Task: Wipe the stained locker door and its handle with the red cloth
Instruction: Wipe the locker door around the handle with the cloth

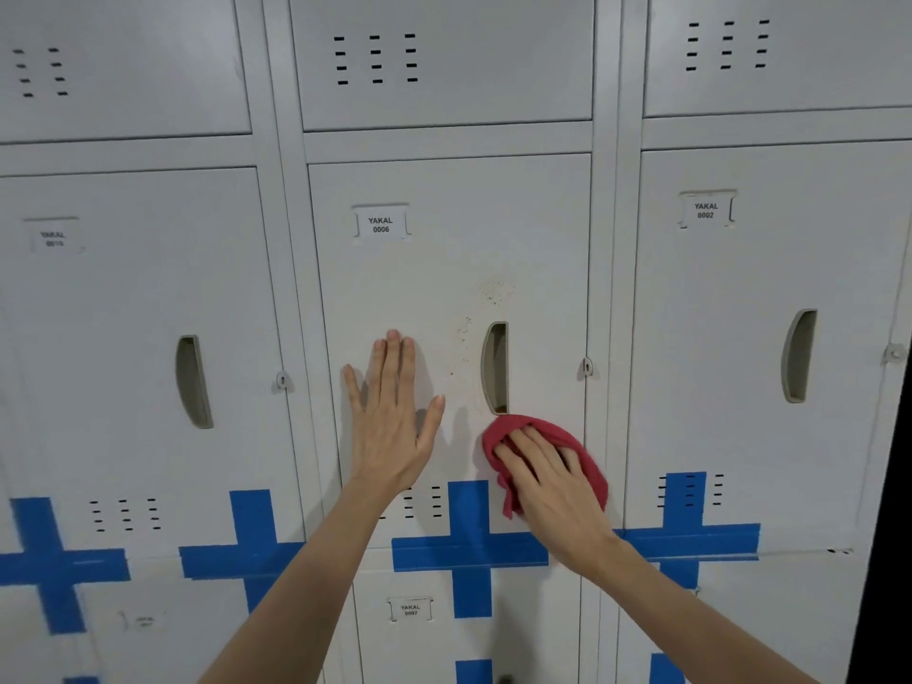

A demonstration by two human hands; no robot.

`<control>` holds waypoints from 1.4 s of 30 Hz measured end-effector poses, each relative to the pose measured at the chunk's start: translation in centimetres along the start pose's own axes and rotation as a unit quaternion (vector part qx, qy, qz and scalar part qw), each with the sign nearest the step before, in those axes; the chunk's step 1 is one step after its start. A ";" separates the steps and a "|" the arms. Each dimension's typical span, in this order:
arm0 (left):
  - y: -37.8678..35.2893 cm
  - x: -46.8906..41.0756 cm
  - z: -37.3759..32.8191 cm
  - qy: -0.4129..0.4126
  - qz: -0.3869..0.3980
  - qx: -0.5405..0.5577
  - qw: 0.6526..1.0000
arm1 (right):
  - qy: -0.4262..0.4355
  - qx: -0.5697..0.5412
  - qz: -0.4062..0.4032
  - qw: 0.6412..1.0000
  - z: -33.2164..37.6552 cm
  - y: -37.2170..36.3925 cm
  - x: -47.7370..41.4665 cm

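Note:
The stained locker door (434,278), grey and labelled YAKAL 0006, fills the middle of the view. Brown specks (496,291) spread above and left of its recessed handle (496,367). My left hand (390,417) lies flat on the door, fingers apart, left of the handle. My right hand (548,476) presses the red cloth (587,461) against the door just below the handle. The cloth's top edge touches the handle's lower end.
Matching grey lockers stand on both sides, labelled 0010 and 0002 (705,210), with more above and below. Blue tape crosses (469,550) mark the seams along the lower row. A small lock hasp (587,366) sticks out right of the handle.

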State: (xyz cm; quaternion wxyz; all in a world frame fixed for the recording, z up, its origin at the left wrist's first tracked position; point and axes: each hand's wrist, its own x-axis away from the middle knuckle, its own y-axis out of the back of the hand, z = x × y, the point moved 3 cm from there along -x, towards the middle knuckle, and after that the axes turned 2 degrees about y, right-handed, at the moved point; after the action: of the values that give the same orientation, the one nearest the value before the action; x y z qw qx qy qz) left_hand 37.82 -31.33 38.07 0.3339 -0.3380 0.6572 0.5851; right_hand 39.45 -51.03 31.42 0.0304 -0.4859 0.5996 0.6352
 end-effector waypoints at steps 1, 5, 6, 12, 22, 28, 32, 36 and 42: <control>0.0 0.0 0.0 -0.005 0.003 0.003 1.000 | -0.008 -0.007 -0.002 1.000 0.4 -0.3 0.0; 0.0 0.0 0.1 -0.010 0.004 0.016 1.000 | 0.001 -0.035 -0.015 0.999 2.8 -0.9 -1.0; -0.1 0.0 0.1 -0.011 0.004 0.019 1.000 | -0.003 -0.047 -0.023 0.999 3.2 -0.7 -1.4; 0.3 0.0 0.3 -0.010 0.002 0.034 0.999 | -0.056 -0.139 -0.084 0.985 5.3 -0.4 -3.7; 0.7 0.0 0.1 -0.006 -0.006 0.067 0.998 | -0.104 -0.293 -0.160 0.937 6.8 2.2 -7.3; 0.8 0.0 0.2 -0.007 -0.013 0.079 0.997 | -0.100 -0.280 -0.132 0.946 6.5 0.0 -4.8; 0.9 0.0 0.2 -0.015 -0.009 0.084 0.996 | -0.121 -0.215 -0.104 0.964 6.7 -1.8 -2.7; 0.9 0.0 0.2 -0.010 -0.006 0.080 0.997 | -0.094 -0.174 -0.089 0.976 7.5 -1.0 -4.6; 1.3 0.0 0.3 -0.008 -0.016 0.091 0.996 | -0.054 -0.218 -0.096 0.970 8.4 1.6 -8.6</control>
State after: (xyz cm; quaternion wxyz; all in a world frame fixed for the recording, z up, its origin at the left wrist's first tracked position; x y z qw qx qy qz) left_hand 36.81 -30.93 38.76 0.3777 -0.3118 0.6995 0.5204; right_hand 38.13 -40.18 36.60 0.0168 -0.5011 0.3951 0.7697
